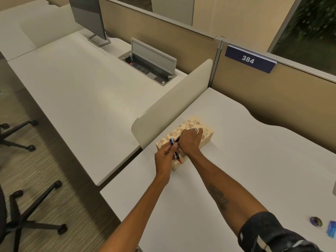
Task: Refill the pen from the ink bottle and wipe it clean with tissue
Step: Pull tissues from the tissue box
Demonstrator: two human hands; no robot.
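A beige tissue box (206, 134) with a brown floral print lies on the white desk (236, 170) against a low divider. My left hand (166, 155) is shut on a dark blue pen (175, 151) with an orange-red tip pointing down, held just over the box's near end. My right hand (190, 140) rests on top of the box with its fingers curled down at the dark slot; whether they pinch a tissue is hidden. No ink bottle is clearly in view.
A small round purple object (316, 221) and a blue object (331, 229) lie at the desk's right front. The cream divider (172, 106) stands left of the box. Beyond it are another desk with an open socket box (147, 66), a monitor (87, 17), and office chairs (27, 215).
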